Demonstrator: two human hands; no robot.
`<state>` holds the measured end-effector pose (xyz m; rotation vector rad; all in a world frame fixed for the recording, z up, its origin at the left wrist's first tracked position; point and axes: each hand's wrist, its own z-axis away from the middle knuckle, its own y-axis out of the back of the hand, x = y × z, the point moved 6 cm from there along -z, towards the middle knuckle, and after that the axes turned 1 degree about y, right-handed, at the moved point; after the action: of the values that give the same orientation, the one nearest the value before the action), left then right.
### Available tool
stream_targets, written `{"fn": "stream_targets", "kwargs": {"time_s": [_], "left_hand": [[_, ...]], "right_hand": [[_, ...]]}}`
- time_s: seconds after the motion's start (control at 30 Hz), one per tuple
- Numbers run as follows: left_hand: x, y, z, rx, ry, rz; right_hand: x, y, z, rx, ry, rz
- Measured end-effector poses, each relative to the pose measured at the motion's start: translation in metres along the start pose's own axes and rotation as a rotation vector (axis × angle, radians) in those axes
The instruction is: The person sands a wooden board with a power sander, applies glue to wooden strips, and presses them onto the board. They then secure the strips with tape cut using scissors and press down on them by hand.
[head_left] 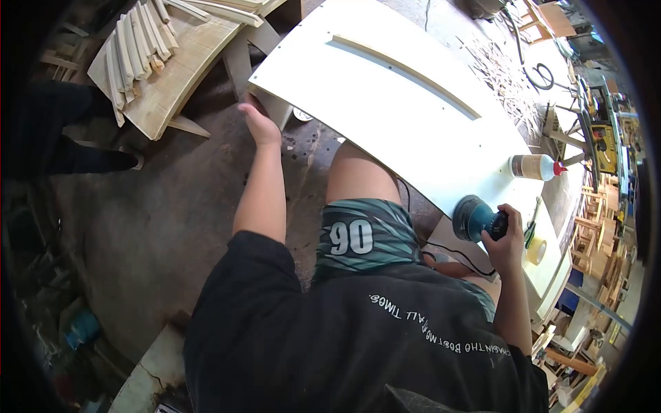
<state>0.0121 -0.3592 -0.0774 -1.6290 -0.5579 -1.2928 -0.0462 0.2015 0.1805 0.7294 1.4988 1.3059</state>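
A long white board [372,89] lies across in front of me, with a thin wooden strip [406,72] on its top face. At the board's left corner is my left hand [261,126], its thumb showing and its fingers partly hidden at the edge. My right hand [506,237] is wrapped around the end of a teal sander [475,218], whose round base is at the board's near edge on the right. Beyond the sander, a glue bottle [533,167] with a red cap lies on its side on the board.
Rolls of tape [536,251] and a green-handled tool [531,230] are on a surface at right. A wooden table [148,113] at upper left bears several wood strips [141,45]. A black cord [458,253] runs by my legs. A person's dark-clothed legs [76,151] are at far left.
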Motion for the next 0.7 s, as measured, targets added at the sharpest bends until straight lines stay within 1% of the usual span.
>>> {"fn": "stream_targets", "kwargs": {"time_s": [0.03, 0.1, 0.13, 0.2, 0.27, 0.33, 0.4, 0.5, 0.6, 0.7], "left_hand": [[0.024, -0.004, 0.019, 0.049, 0.009, 0.039], [-0.011, 0.042, 0.023, -0.237, 0.005, -0.069], [0.017, 0.042, 0.032, -0.251, -0.163, -0.344], [0.088, 0.032, 0.022, -0.145, -0.453, -0.686], [0.165, 0.036, -0.022, 0.008, -0.494, -0.828], [0.235, 0.041, -0.079, 0.331, -0.562, -0.992], [0.273, 0.056, -0.146, 0.437, -0.723, -1.310], [0.283, 0.048, -0.204, 0.165, -0.018, -1.731], [0.250, 0.013, -0.213, -0.001, -0.158, -1.824], [0.205, 0.047, -0.209, 0.135, 0.254, -1.424]], "right_hand": [[0.002, -0.001, -0.001, -0.022, -0.026, -0.004], [0.009, 0.001, 0.000, -0.033, -0.007, 0.003], [0.009, -0.002, 0.000, -0.034, 0.010, -0.004], [0.009, -0.004, 0.000, -0.011, 0.034, -0.014], [0.007, -0.002, 0.000, -0.026, 0.010, -0.020], [0.005, -0.003, 0.000, -0.017, 0.008, -0.033], [0.005, -0.003, 0.000, -0.014, 0.041, -0.048], [0.003, 0.000, 0.000, 0.006, 0.043, -0.054], [0.003, -0.001, 0.004, 0.023, 0.036, -0.047], [0.004, 0.001, 0.004, 0.022, 0.037, -0.064]]}}
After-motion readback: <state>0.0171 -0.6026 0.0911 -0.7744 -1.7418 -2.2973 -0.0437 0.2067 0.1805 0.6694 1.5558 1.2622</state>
